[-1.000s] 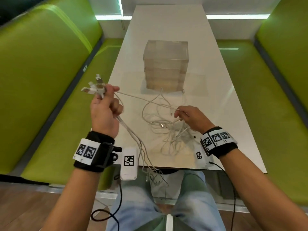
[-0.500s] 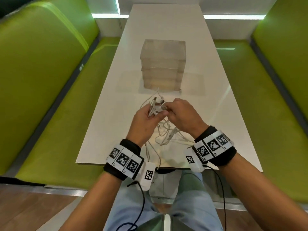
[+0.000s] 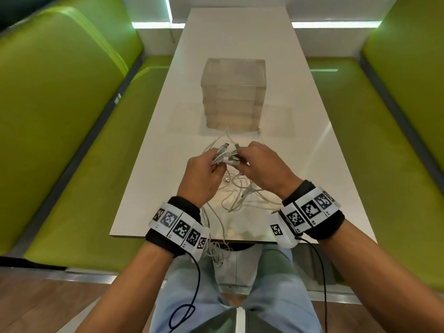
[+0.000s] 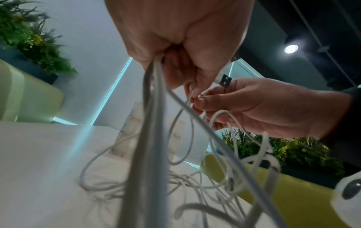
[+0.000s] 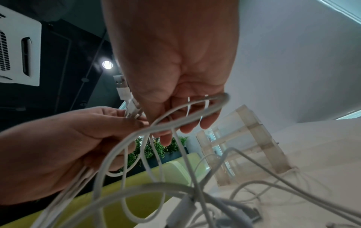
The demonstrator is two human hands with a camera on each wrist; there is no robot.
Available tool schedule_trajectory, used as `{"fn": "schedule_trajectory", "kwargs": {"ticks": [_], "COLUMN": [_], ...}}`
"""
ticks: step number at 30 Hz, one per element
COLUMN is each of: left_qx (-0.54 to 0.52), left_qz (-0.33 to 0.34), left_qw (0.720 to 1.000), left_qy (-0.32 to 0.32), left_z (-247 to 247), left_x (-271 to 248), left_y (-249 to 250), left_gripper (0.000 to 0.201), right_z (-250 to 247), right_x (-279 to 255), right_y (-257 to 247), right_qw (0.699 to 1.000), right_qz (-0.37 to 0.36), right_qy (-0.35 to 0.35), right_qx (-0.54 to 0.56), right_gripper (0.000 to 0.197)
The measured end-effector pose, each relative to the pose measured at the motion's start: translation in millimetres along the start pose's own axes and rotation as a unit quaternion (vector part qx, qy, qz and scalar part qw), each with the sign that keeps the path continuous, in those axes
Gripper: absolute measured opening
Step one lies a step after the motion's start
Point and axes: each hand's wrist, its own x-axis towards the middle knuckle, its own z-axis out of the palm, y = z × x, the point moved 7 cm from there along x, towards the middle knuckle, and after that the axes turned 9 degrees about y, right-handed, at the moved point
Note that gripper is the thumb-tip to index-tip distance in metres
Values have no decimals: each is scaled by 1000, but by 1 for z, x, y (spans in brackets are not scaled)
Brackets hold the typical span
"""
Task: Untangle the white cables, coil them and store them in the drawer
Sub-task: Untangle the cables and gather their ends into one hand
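Several white cables (image 3: pixel 240 195) lie tangled on the white table (image 3: pixel 153 188), and some strands hang over its front edge. My left hand (image 3: pixel 214 164) grips a bundle of their plug ends (image 3: pixel 228 155) just above the tangle. My right hand (image 3: pixel 245 162) meets it from the right and pinches at the same plug ends. In the left wrist view the left hand (image 4: pixel 175 46) grips several strands while the right hand (image 4: pixel 254 104) pinches one cable below a USB plug (image 4: pixel 224 80). The clear drawer unit (image 3: pixel 233 92) stands behind the tangle with its drawers closed.
Green upholstered benches (image 3: pixel 72 140) run along both sides of the table. The table stretches away beyond the drawer unit. Black wires hang from both wristbands over my knees (image 3: pixel 276 296).
My left hand has come down from up on the left to the middle with the plug ends. My right hand has left the tangle and met it there.
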Motion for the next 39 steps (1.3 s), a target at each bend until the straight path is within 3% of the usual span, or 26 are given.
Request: {"fn": "schedule_trajectory", "kwargs": {"ticks": [8,13,16,22,27,31,33,38,39], "left_qx": [-95,-169,-177,-149,-226,-209,-217,-312,-315], "left_qz": [-70,-140,-157,-153,-158,-105,-95,-134,-131], "left_qw": [982,935,939,976,961,972,971,920,912], "left_qy": [147,279,251,45,-2,5,42,197,227], "left_z": [-53,-93,-88,-14,9,2,-7,-57,-71], "left_x": [14,19,16,-1,-10,-11,-8,8,11], "left_y": [-23,-47,-51,-27,-11,-5,-2,-16,-20], "left_gripper": [10,19,11,13,10,10,13,6,12], "right_z": [11,15,16,11,18,11,12,26,27], "right_x": [-5,-4,-3,0,-4,-7,-3,1,-1], "right_y": [40,65,69,24,6,-6,-6,35,43], "right_qw": [998,997,997,998,999,999,998,998,997], "right_qz": [39,70,76,2,4,-15,-22,18,32], "right_qy": [-34,-30,-1,38,-22,0,-3,-57,-61], "right_qx": [-31,-17,16,59,23,50,54,-20,-21], "right_gripper": [24,18,20,18,51,24,20,16,15]}}
